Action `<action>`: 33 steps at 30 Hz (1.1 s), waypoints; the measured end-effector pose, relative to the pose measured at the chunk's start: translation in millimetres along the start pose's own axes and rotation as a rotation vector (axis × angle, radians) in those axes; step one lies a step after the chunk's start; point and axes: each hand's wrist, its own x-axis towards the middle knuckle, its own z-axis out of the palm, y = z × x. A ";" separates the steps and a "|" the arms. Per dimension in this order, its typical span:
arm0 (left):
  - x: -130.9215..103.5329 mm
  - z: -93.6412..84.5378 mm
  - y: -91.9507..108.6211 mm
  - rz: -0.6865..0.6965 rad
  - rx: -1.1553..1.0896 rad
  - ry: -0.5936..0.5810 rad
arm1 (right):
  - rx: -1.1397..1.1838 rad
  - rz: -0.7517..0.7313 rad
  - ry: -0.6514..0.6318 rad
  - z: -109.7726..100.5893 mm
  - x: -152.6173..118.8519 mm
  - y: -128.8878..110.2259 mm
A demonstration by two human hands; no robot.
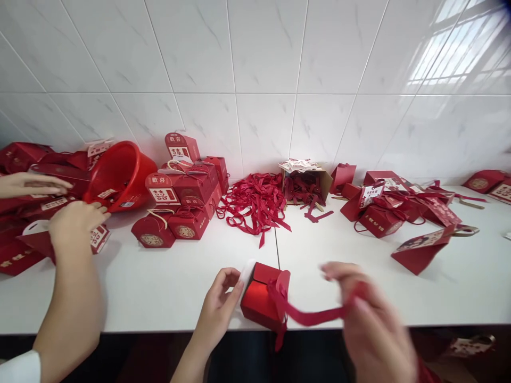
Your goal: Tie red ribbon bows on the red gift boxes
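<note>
Near the table's front edge a small red gift box lies tilted, with a dark red ribbon at its right end. My left hand grips the box from its left side, thumb and fingers at a white flap. To the right, my right hand is blurred by motion and closed on the ribbon's free end. That ribbon sags between my right hand and the box. Another short end of it hangs over the table edge.
Loose red ribbons lie heaped by the wall, beside an open carton of dark red ribbon pieces. Stacked gift boxes stand left of them; more boxes lie right. A co-worker's hands are at a tipped red bucket.
</note>
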 end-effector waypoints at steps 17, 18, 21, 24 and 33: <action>-1.4 12.4 -16.6 0.003 -0.238 -0.003 | -0.323 0.152 -0.470 83.0 18.5 30.9; -1.3 13.2 -15.0 0.000 -0.249 -0.001 | -0.338 0.133 -0.473 83.9 19.0 31.0; 2.3 14.3 -8.2 -0.042 -0.269 -0.043 | -0.381 0.087 -0.481 85.6 19.6 31.9; 8.0 13.4 -0.7 -0.034 -0.222 -0.094 | -0.404 0.055 -0.480 85.7 18.2 32.6; 15.4 11.6 -4.9 -0.003 -0.080 -0.077 | -0.303 0.047 -0.428 87.2 16.1 35.7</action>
